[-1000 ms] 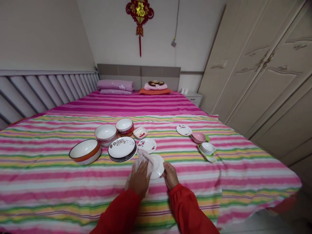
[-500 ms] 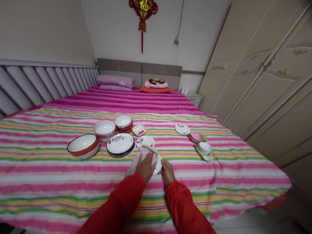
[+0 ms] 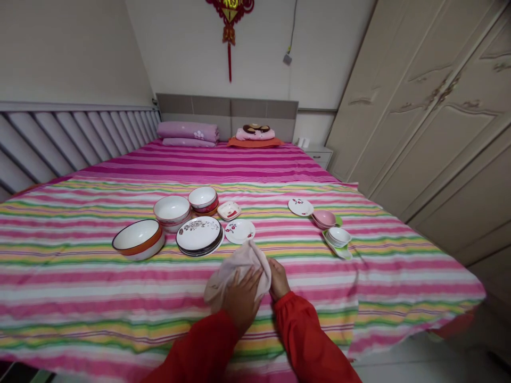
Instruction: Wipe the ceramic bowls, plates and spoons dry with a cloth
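A pale pink cloth [image 3: 238, 268] is draped over a white plate, which it now hides almost wholly. My left hand [image 3: 244, 295] presses the cloth against the plate, its fingers laid along the fabric. On the other side, my right hand [image 3: 278, 277] is closed on the plate's right edge, beside the cloth. Just beyond the cloth lies a flower-patterned white plate [image 3: 239, 232]. To its left is a stack of dark-rimmed plates [image 3: 198, 234], and behind it sits a small squarish dish [image 3: 229, 210].
At left stand a large orange-banded bowl [image 3: 139, 239], a white bowl stack [image 3: 172, 210] and a red-patterned bowl stack [image 3: 203, 199]. On the right are a flowered plate [image 3: 301, 207], pink bowls [image 3: 323, 218] and small white bowls [image 3: 338, 235] on a green-edged dish. Striped cloth [image 3: 99, 298] covers the bed.
The cloth has shifted over the plate and now covers the white part that showed before. My left hand has moved slightly right and nearer to me; my right hand keeps its grip.
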A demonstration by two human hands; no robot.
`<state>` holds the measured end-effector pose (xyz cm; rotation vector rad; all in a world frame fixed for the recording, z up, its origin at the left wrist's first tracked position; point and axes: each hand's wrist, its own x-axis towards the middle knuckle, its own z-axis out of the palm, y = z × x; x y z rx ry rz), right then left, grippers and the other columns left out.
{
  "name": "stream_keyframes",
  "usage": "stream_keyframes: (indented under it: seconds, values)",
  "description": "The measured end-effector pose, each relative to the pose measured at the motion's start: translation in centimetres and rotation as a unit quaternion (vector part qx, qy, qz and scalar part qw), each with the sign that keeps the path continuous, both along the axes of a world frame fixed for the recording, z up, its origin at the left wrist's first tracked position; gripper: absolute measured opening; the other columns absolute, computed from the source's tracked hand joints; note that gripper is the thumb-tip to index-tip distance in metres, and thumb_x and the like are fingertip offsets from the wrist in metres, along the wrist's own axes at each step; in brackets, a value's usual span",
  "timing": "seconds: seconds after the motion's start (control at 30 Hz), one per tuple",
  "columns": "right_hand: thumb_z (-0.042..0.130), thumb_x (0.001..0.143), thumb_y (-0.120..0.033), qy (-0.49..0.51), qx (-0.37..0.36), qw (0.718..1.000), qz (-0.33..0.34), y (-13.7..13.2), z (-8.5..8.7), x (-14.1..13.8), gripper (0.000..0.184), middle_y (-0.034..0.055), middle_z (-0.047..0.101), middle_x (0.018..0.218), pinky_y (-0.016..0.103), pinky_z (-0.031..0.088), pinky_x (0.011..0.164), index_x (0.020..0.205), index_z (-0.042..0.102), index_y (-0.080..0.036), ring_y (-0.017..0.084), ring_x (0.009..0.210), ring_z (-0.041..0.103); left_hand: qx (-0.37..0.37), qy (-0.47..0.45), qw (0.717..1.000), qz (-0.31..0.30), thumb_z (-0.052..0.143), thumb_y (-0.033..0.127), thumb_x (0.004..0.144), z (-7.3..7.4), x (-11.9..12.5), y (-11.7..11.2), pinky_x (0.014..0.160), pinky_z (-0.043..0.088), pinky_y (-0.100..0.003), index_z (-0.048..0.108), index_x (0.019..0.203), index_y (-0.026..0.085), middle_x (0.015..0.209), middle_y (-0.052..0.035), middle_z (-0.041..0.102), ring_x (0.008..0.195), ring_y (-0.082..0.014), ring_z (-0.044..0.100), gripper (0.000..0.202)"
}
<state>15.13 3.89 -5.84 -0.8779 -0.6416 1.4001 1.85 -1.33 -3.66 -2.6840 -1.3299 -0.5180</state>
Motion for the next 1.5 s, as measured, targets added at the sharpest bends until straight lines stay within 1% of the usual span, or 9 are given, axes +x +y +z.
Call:
stream_keyframes:
  seconds: [0.2, 0.4, 0.63, 0.77, 1.0, 1.13, 1.23, 1.4, 1.5]
  values:
    - [0.074, 0.054, -0.027, 0.076, -0.015, 0.997, -0.010, 0.1, 1.0, 0.0, 0.023, 0.0012, 0.067, 0.063, 0.025, 0.047, 0.056, 0.073, 0.067, -0.016, 0.015, 0.059, 0.060, -0.071, -0.065, 0.995, -0.017, 0.035, 0.029, 0.090, 2.3, 2.6, 2.6, 0.112, 0.012, -0.047, 0.044, 0.128, 0.019, 0.130, -0.0052, 0.053, 0.129, -0.0196, 0.036, 0.041]
    - [0.073, 0.059, -0.030, 0.047, -0.012, 0.999, -0.011, 0.4, 0.1, -0.3, 0.018, -0.0037, 0.056, 0.046, 0.019, 0.032, 0.032, 0.066, 0.063, -0.016, 0.008, 0.035, 0.044, -0.100, -0.092, 0.990, 0.023, 0.035, 0.023, 0.088, 2.4, 2.2, 4.9, 0.111, 0.015, -0.047, 0.041, 0.129, 0.018, 0.133, -0.0067, 0.051, 0.127, -0.0199, 0.039, 0.042]
    - [0.072, 0.062, -0.042, 0.032, -0.004, 0.999, 0.002, 0.2, -0.2, -0.2, 0.030, -0.0049, 0.051, 0.045, 0.020, 0.037, 0.034, 0.062, 0.058, -0.016, 0.008, 0.037, 0.044, -0.094, -0.098, 0.987, 0.087, 0.028, 0.027, 0.092, 2.2, 0.2, 7.3, 0.110, 0.018, -0.048, 0.048, 0.123, 0.018, 0.126, -0.0087, 0.057, 0.120, -0.0187, 0.047, 0.038]
    - [0.072, 0.063, -0.044, 0.020, -0.002, 1.000, -0.001, 0.1, -0.1, -0.2, 0.031, -0.0053, 0.049, 0.044, 0.020, 0.036, 0.034, 0.063, 0.059, -0.016, 0.008, 0.036, 0.042, -0.068, -0.083, 0.984, 0.142, 0.029, 0.028, 0.091, 0.8, -2.8, 6.1, 0.109, 0.018, -0.050, 0.044, 0.128, 0.015, 0.130, -0.0114, 0.053, 0.126, -0.0210, 0.042, 0.042]
    - [0.069, 0.064, -0.045, 0.008, 0.000, 1.000, -0.012, 0.1, -0.1, -0.2, 0.031, -0.0071, 0.044, 0.039, 0.020, 0.028, 0.032, 0.059, 0.056, -0.017, 0.007, 0.033, 0.036, 0.015, -0.013, 0.994, 0.110, 0.032, 0.027, 0.089, -2.5, -5.5, 0.8, 0.106, 0.024, -0.047, 0.039, 0.135, 0.017, 0.136, -0.0083, 0.047, 0.130, -0.0236, 0.036, 0.047]
    - [0.071, 0.062, -0.042, 0.010, -0.004, 1.000, -0.020, 0.0, 0.1, -0.2, 0.028, -0.0059, 0.052, 0.045, 0.020, 0.033, 0.039, 0.062, 0.060, -0.016, 0.008, 0.039, 0.043, 0.028, 0.032, 0.998, 0.049, 0.039, 0.026, 0.085, -3.4, -4.3, -1.8, 0.107, 0.021, -0.044, 0.034, 0.138, 0.017, 0.141, -0.0057, 0.040, 0.130, -0.0239, 0.035, 0.054]
    - [0.073, 0.059, -0.037, 0.021, -0.006, 0.999, -0.028, -0.1, 0.5, -0.1, 0.025, -0.0030, 0.062, 0.057, 0.022, 0.042, 0.052, 0.067, 0.064, -0.016, 0.010, 0.051, 0.052, 0.018, 0.034, 0.999, 0.009, 0.037, 0.028, 0.086, -2.5, -2.2, -1.9, 0.109, 0.016, -0.044, 0.030, 0.139, 0.019, 0.143, -0.0037, 0.038, 0.132, -0.0213, 0.031, 0.054]
    - [0.074, 0.058, -0.037, 0.052, -0.018, 0.998, -0.010, 0.0, 0.7, -0.2, 0.026, -0.0007, 0.065, 0.060, 0.025, 0.045, 0.057, 0.072, 0.065, -0.016, 0.013, 0.055, 0.058, -0.025, -0.005, 1.000, 0.000, 0.032, 0.030, 0.090, 0.2, 1.9, 1.7, 0.110, 0.016, -0.045, 0.036, 0.136, 0.016, 0.140, -0.0057, 0.042, 0.133, -0.0198, 0.030, 0.049]
    - [0.074, 0.059, -0.039, 0.056, -0.014, 0.998, -0.019, 0.3, 0.4, -0.2, 0.026, -0.0025, 0.061, 0.053, 0.022, 0.041, 0.045, 0.065, 0.061, -0.017, 0.011, 0.045, 0.053, -0.061, -0.033, 0.997, 0.032, 0.032, 0.028, 0.090, 1.3, 2.8, 4.4, 0.108, 0.023, -0.044, 0.036, 0.135, 0.013, 0.139, -0.0081, 0.043, 0.131, -0.0199, 0.034, 0.048]
